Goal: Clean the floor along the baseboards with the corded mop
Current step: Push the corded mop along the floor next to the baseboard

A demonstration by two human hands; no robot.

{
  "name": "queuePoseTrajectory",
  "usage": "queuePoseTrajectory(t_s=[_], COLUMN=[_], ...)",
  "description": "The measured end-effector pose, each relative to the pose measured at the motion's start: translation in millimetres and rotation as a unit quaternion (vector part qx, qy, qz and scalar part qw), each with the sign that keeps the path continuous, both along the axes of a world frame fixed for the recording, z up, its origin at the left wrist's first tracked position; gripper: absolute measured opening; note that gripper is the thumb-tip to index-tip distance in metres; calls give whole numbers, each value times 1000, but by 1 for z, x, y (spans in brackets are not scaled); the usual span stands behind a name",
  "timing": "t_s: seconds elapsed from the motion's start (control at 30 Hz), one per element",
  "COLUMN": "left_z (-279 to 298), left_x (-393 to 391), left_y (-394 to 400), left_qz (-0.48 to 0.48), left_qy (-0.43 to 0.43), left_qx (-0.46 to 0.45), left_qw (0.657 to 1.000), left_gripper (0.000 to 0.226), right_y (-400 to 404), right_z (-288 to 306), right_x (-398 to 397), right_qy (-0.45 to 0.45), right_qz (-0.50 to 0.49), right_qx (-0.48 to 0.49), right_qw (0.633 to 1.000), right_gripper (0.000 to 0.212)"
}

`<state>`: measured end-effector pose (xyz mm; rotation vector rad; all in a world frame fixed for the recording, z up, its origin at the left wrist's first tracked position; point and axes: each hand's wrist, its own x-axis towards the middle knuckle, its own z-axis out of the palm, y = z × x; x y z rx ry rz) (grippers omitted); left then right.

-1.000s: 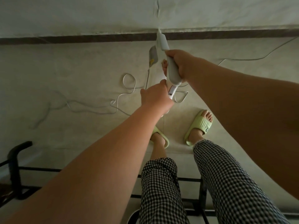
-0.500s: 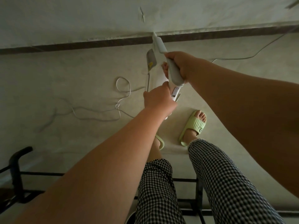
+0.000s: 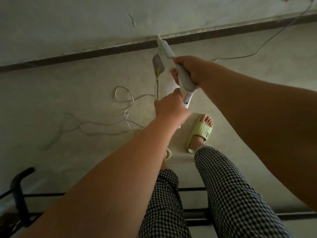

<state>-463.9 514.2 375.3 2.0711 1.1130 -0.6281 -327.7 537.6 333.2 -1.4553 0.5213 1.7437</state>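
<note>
The right hand (image 3: 192, 69) is wrapping its fingers around the pale grey handle of the corded mop (image 3: 182, 78), with fingertips just showing on the handle's left side. The left hand (image 3: 169, 106) is gripping the white shaft lower down, its fingers curling out of sight beneath the knuckles, so how far they are closing round the shaft is hard to tell. The mop is standing between the person and the wall, its upper tip overlapping the dark baseboard (image 3: 85, 53) in this view; the shaft below the left hand is being hidden by the left forearm, and the mop head is not showing at all. A grey piece (image 3: 158, 67) with a yellow label is sitting just left of the handle, and what it is exactly is unclear. The white cord (image 3: 126, 107) is lying in loose loops on the floor (image 3: 68, 93) to the left, and another stretch is trailing off toward the upper right corner. A green slipper (image 3: 201, 131) is showing on the right foot, while the other one is mostly being covered by the left arm. Checked trousers (image 3: 231, 194) are filling the lower frame, and a black metal frame (image 3: 18, 191) is being cut off at the bottom edge.
</note>
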Motion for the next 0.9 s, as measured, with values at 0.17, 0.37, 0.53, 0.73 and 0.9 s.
queuePoseTrajectory(t_s=[0.17,0.37,0.53,0.73,0.9], left_z=[3,11,16,14,-11], left_x=[8,17,12,-12,-45], left_y=[0,1,4,7,25], left_qz=[-37,-60,-42,-15,15], left_qy=[4,16,35,56,63], left_qx=[6,-2,6,-21,-28], left_qw=[999,998,999,998,997], left_gripper=[31,31,32,40,38], right_y=[-10,-16,-14,-6,21], right_z=[-1,1,5,-1,-29], right_x=[9,17,13,-15,-51], right_qy=[11,11,22,33,29], right_qz=[-29,-50,-71,-64,-31], right_qx=[-7,-12,-22,-49,-62], right_qw=[999,999,997,996,997], right_gripper=[37,32,23,21,20])
